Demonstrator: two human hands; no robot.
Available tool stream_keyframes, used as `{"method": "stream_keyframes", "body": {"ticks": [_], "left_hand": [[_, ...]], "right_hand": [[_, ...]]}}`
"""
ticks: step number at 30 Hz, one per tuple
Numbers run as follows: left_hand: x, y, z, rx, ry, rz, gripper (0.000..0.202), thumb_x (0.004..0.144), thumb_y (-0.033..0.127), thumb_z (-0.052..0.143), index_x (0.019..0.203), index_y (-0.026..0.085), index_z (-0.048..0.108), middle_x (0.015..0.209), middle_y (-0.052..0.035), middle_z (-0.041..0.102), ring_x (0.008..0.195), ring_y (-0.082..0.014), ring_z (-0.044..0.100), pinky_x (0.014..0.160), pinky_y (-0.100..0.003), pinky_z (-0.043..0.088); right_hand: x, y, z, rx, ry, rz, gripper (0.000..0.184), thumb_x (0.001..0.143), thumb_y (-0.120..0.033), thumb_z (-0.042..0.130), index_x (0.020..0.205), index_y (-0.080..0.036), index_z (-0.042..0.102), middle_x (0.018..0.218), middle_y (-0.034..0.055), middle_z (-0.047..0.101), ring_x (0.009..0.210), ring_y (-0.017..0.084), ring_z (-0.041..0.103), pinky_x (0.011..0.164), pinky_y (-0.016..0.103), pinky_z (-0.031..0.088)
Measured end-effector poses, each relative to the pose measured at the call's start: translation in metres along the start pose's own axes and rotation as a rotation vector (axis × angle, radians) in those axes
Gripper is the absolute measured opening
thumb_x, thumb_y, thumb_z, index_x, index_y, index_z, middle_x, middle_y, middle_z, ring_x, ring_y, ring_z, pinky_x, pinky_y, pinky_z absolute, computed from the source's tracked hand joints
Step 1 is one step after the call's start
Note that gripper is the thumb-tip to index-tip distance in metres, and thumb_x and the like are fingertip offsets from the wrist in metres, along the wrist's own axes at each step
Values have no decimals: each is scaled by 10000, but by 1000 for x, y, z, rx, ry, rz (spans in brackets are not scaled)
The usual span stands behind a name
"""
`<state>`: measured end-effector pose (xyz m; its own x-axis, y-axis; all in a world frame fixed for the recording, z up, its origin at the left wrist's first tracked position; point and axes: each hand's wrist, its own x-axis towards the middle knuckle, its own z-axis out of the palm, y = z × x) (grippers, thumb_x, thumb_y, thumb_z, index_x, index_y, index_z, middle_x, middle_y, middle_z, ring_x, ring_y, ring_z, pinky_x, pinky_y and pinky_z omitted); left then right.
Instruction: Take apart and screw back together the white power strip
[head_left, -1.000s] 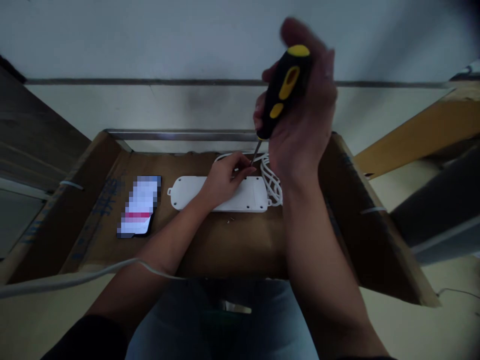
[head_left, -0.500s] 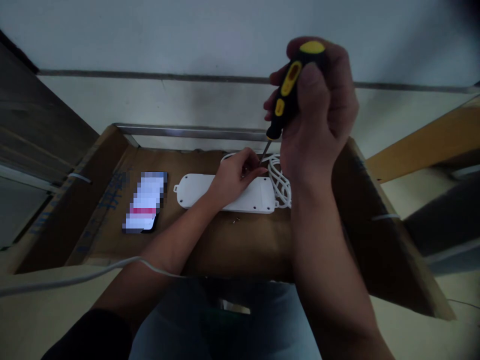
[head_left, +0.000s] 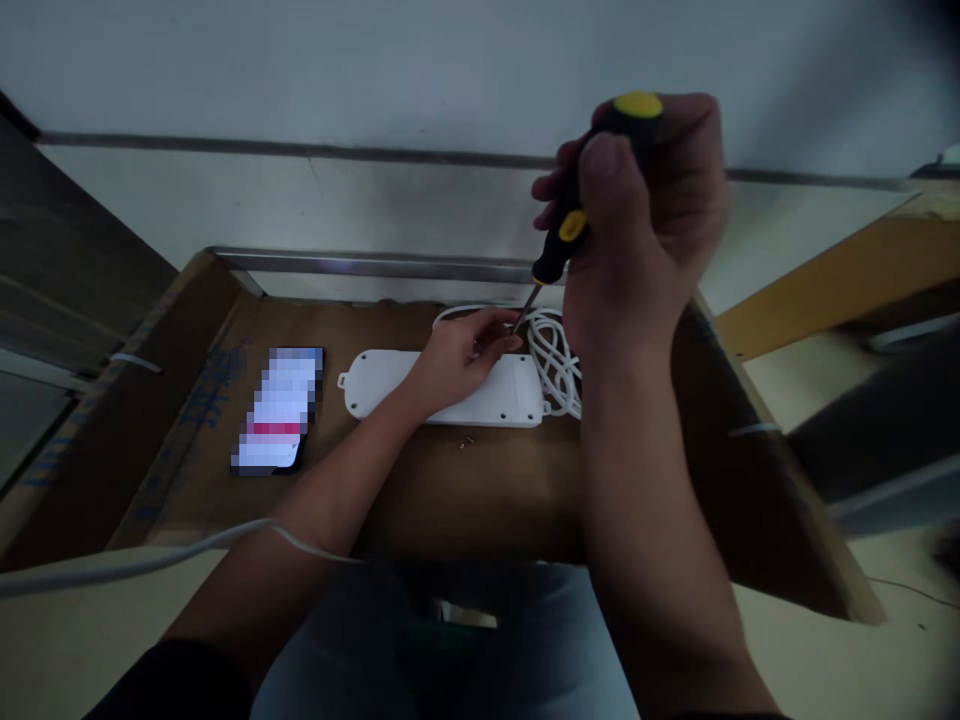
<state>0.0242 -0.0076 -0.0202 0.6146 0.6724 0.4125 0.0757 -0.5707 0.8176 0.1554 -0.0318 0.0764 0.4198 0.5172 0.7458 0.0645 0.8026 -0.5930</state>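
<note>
A screwdriver (head_left: 553,255) with a black and yellow handle is gripped in my right hand (head_left: 652,220), its shaft slanting down to the left. At the lower end of the shaft, the thumb and fingers of my left hand (head_left: 457,355) close around the tip; whether a small part sits there is hidden. Below that hand lies a white power strip (head_left: 382,380), flat, with screw holes showing along its face. The left wrist crosses over its middle. Tiny screws (head_left: 466,442) rest on the cardboard just in front of the strip.
A coiled white cord (head_left: 555,350) lies at the strip's right end. To the left is a phone (head_left: 277,410) with a lit screen. The cardboard box (head_left: 780,500) has raised side walls, and a pale cable (head_left: 150,555) passes over my left forearm. A white wall (head_left: 375,200) rises behind.
My right hand and the screwdriver have shifted slightly right and down, the handle turning in the grip. The left fingers have closed further at the tip. The whole view has drifted a little.
</note>
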Motion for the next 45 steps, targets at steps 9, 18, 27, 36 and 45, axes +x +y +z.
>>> {"method": "stream_keyframes", "body": {"ticks": [9, 18, 27, 36, 45], "left_hand": [[2, 3, -2, -36, -9, 13, 265, 954, 422, 676, 897, 165, 642, 861, -23, 727, 784, -120, 645, 742, -245, 511], [2, 7, -5, 69, -2, -50, 238, 948, 387, 684, 892, 158, 712, 883, -33, 777, 772, -137, 650, 716, -257, 459], [1, 9, -4, 99, -122, -62, 213, 983, 308, 610, 1077, 157, 728, 971, -49, 782, 864, -158, 703, 832, -270, 526], [-1, 10, -5, 206, -159, -81, 256, 990, 340, 549, 1065, 168, 723, 1018, -57, 781, 921, -191, 711, 882, -337, 542], [-11, 19, -30, 416, -485, -74, 1053, 599, 472, 964, 1486, 140, 504, 1520, -230, 570, 1386, -398, 570, 1185, -538, 432]], "right_hand": [[-5, -5, 11, -333, 116, -206, 416, 852, -507, 785, 912, -322, 417, 795, -29, 600, 651, 181, 586, 552, 330, 465], [-1, -16, -4, -214, -285, -98, 265, 1019, -459, 453, 1154, -282, 597, 1271, 36, 664, 979, 179, 684, 781, 313, 599], [-12, -10, 7, -429, -28, -127, 311, 1015, -518, 548, 1170, -256, 608, 987, 13, 668, 808, 150, 662, 678, 298, 583], [-18, -19, 14, -554, 74, -210, 242, 1013, -450, 598, 1111, -235, 651, 969, -6, 673, 757, 132, 650, 798, 340, 590], [0, 1, 8, -183, 33, -204, 230, 920, -384, 639, 824, -287, 454, 761, -35, 408, 547, 120, 391, 493, 300, 390]]}}
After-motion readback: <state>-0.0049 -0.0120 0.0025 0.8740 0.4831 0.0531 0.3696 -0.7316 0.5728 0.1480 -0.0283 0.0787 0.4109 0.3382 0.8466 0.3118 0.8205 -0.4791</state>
